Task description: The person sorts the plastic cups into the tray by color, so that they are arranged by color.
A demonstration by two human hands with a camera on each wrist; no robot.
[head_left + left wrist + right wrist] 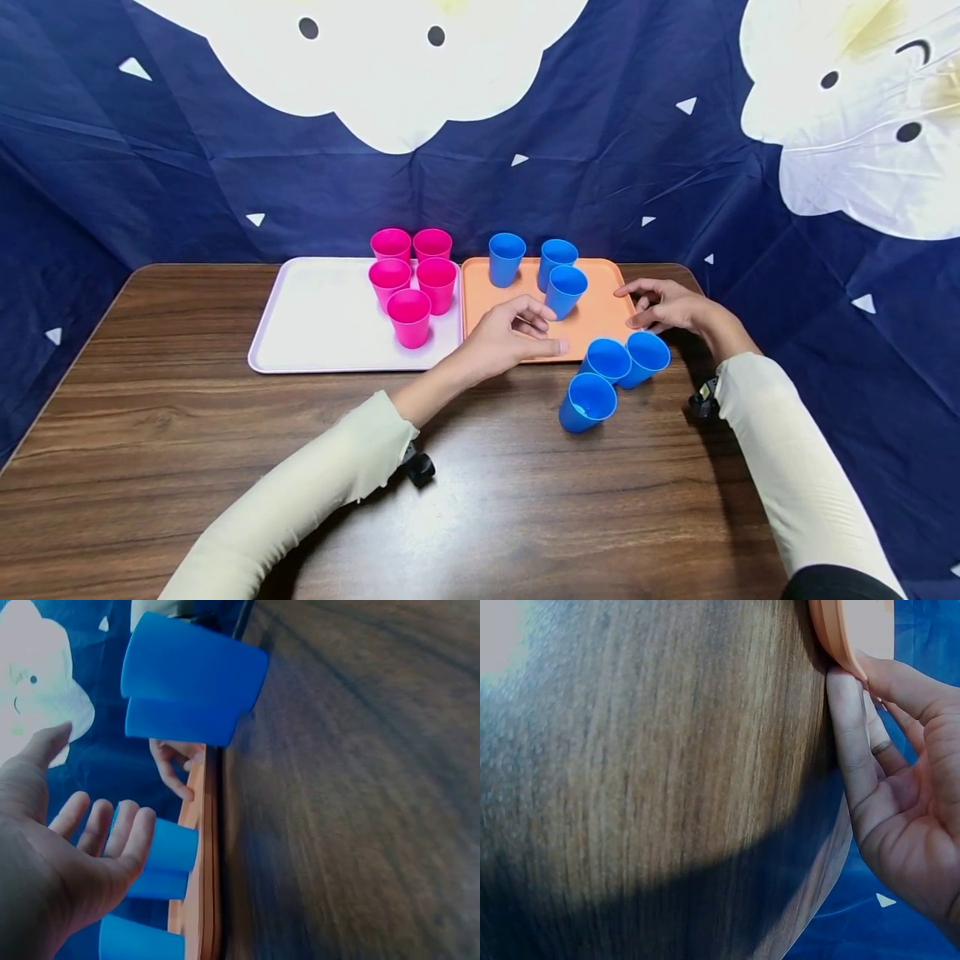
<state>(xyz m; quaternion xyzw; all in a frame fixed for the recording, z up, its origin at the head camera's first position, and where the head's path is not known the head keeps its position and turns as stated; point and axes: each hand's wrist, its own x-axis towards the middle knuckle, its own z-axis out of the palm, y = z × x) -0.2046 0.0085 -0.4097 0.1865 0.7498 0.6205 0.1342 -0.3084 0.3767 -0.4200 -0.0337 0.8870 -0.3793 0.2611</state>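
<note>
My left hand (pixel 504 332) hovers over the front of the orange tray (pixel 480 292), fingers loosely bent and thumb apart, with nothing in its grasp. Closest to its fingers is one of three blue cups (pixel 566 287) standing upright on that tray. At the tray's right edge, my right hand (pixel 666 306) pinches the rim; the right wrist view shows the thumb on top and a finger (pixel 847 712) against the outer side. Between the hands and nearer to me, three more upright blue cups (pixel 588 402) stand close together on the wooden table.
Left of the orange tray lies a white tray (pixel 322 317), their edges side by side. Several pink cups (pixel 409 318) stand upright around its right part. A dark blue cloth (pixel 315 187) with cloud faces hangs behind the wooden table (pixel 465 517).
</note>
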